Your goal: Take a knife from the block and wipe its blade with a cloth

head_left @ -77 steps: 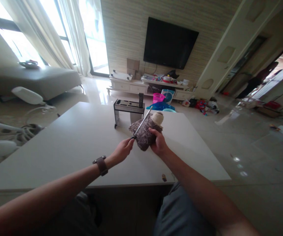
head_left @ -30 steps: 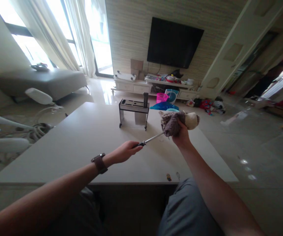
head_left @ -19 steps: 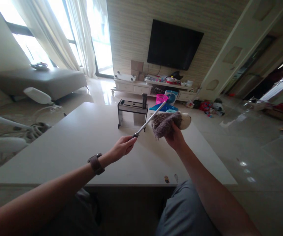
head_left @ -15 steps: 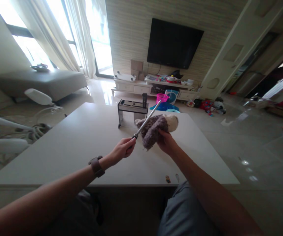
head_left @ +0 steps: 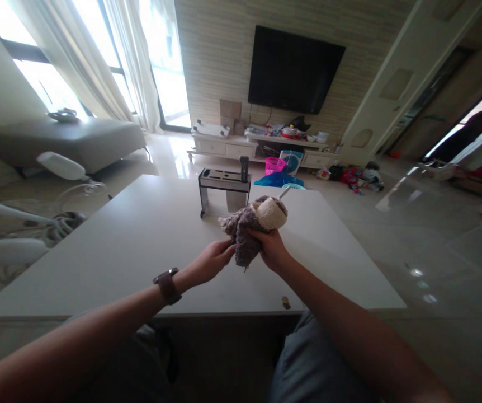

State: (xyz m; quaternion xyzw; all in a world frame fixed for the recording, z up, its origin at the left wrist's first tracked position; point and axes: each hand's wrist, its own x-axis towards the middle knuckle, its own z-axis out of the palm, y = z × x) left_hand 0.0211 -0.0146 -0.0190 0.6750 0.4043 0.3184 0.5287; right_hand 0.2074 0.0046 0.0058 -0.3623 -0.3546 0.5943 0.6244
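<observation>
In my right hand (head_left: 272, 249) is a fluffy brown and cream cloth (head_left: 247, 238), folded around a honing steel. Only the grey tip of the honing steel (head_left: 284, 193) shows, poking out past the cloth's upper right side. My left hand (head_left: 211, 260), with a watch on its wrist, is closed at the lower left of the cloth, where the steel's handle is hidden from view. Beyond both hands a knife stand (head_left: 224, 178) is upright on the white table (head_left: 152, 235), with one dark handle (head_left: 244, 168) rising from its right end.
A small brown and yellow item (head_left: 286, 303) lies by the table's near edge. Past the far edge are a pink basket (head_left: 274, 165) and a blue plastic thing (head_left: 278, 179). White chairs (head_left: 60, 166) stand to the left. A TV (head_left: 295, 70) hangs on the wall.
The cloth has come over the honing steel, whose shaft was bare in front of it before; now just the tip shows. My right hand and the cloth moved left, closer to my left hand.
</observation>
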